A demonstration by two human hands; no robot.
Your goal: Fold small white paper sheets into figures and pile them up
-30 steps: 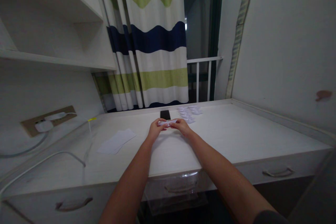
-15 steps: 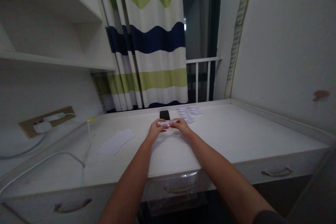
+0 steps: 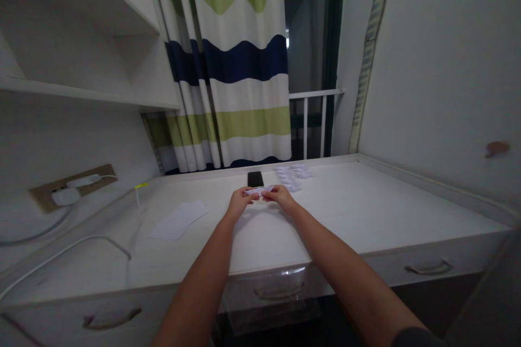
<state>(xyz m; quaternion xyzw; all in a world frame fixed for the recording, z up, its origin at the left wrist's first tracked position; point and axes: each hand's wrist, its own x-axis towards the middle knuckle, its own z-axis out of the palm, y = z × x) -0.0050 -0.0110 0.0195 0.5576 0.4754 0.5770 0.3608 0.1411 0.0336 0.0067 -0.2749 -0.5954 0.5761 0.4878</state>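
Note:
Between my two hands is a small strip of folded white paper, held level above the desk. My left hand pinches its left end, thumb toward me. The right end is pinched by my right hand, whose fingers partly hide it. Just beyond the paper lies a black phone, flat on the desk. Several small folded white paper pieces sit in rows behind my right hand. To the left of my left arm rest flat white paper sheets, overlapping each other.
The white desk runs to a raised rim at the back and right. A pale cable trails over its left side, below a power strip with a plug. A striped curtain hangs behind, and a shelf juts out at upper left.
Both hands stay in nearly the same place. My fingers have shifted slightly on the paper, and its strip looks a little flatter between them.

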